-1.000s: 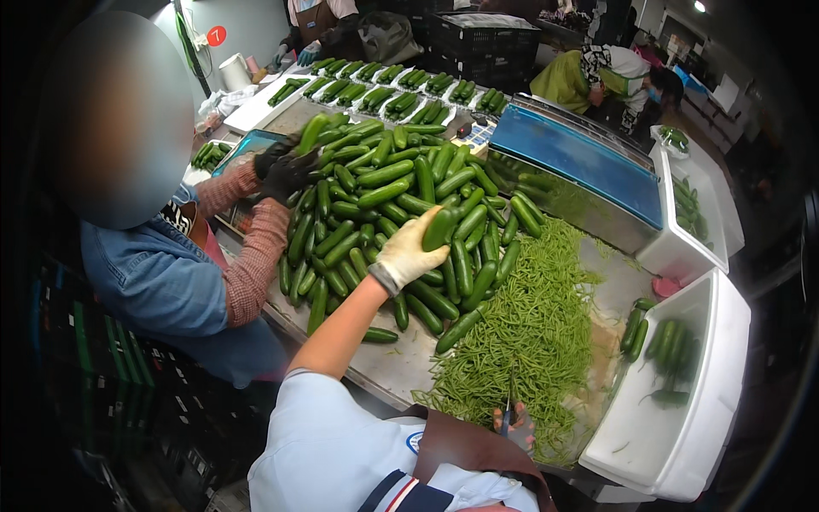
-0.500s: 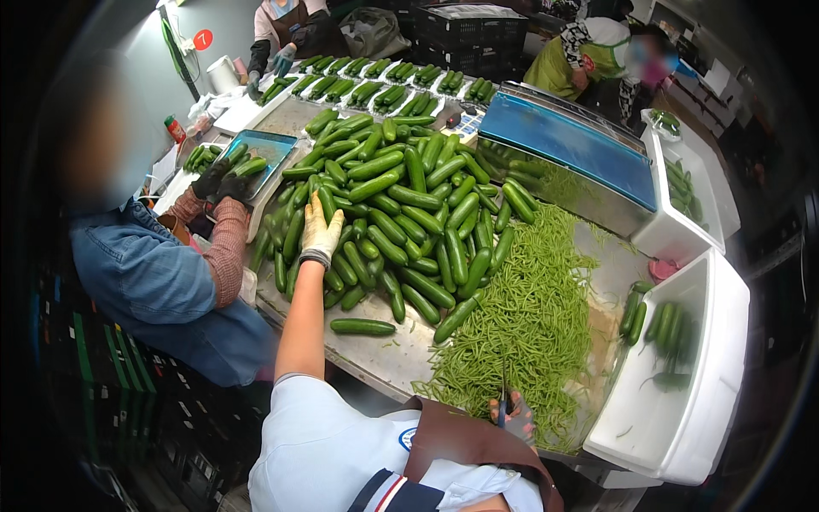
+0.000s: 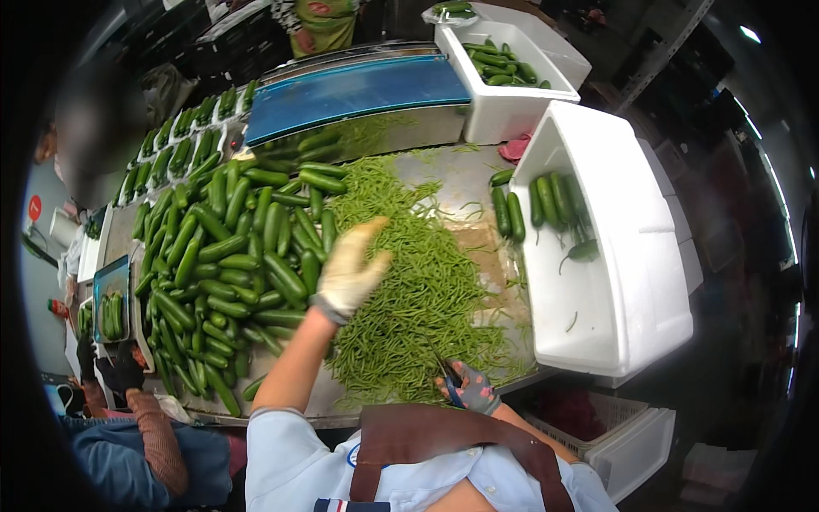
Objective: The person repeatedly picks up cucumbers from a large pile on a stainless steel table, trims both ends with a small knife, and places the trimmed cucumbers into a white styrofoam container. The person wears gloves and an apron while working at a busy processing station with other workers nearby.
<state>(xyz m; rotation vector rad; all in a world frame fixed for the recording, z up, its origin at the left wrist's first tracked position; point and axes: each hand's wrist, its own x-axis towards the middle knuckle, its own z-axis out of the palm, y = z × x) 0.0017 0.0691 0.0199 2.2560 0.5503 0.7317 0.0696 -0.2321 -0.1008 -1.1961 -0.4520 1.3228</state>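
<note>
My left hand (image 3: 351, 271), in a cream-coloured glove, hangs over the green beans (image 3: 409, 290) beside the cucumber pile. Its thumb is apart from the fingers, and nothing shows in it. A big heap of dark green cucumbers (image 3: 223, 247) covers the left half of the metal table. My right hand (image 3: 474, 389) wears a grey glove with reddish patches and stays low at the table's near edge. It is closed round the dark handles of what look like scissors (image 3: 454, 391), their thin blade pointing into the beans. The fingers partly hide the handles.
A white foam box (image 3: 614, 256) lies tipped at the right, with several cucumbers inside. Another foam box (image 3: 512, 94) stands behind it. A scale with a blue top (image 3: 358, 90) borders the far side. Wrapped cucumber trays (image 3: 181, 158) line the far left, near a co-worker's dark-gloved hands (image 3: 119, 369).
My view has swung to the right. My left hand has left the cucumber pile and moved right, over the beans, with nothing visible in it. My right hand still holds the scissors.
</note>
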